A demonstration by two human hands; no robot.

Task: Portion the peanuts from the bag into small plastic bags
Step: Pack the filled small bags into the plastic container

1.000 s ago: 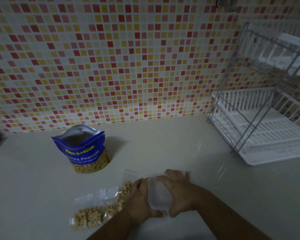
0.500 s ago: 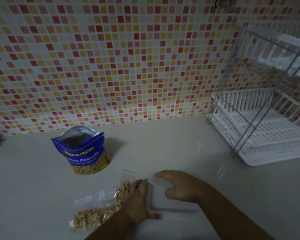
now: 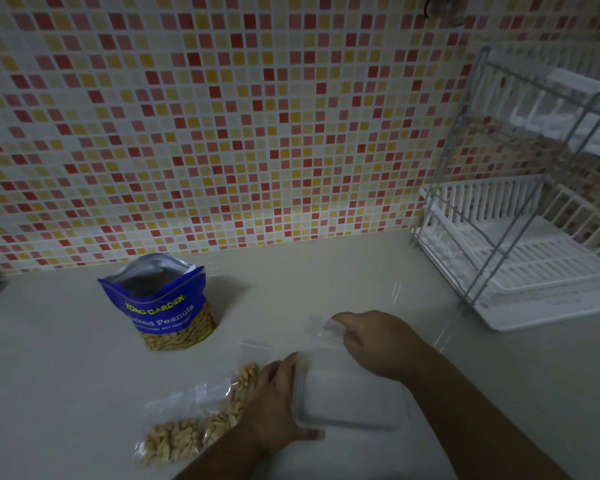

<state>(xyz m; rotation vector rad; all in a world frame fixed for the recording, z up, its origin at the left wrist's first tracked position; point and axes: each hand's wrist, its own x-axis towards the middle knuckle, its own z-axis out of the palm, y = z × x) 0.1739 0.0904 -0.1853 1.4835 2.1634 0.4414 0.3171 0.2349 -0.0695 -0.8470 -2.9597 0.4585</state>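
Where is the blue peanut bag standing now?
In the head view, the blue peanut bag stands left on the counter, near the tiled wall, behind the filled small bags.

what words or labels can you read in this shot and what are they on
"TONG GARDEN": yellow, on the blue peanut bag.
"Salted Peanuts": white, just below on the same bag; first letter faint.
Small line under that: too blurred to read.
No other text shows.

Plainly a home kitchen, going by the red, orange and yellow mosaic-tiled wall (image 3: 222, 133) behind a pale countertop (image 3: 66, 375), the two-tier wire dish rack (image 3: 492, 251) at the counter's back right corner, and an opened bag of salted peanuts (image 3: 163, 306) near its back edge.
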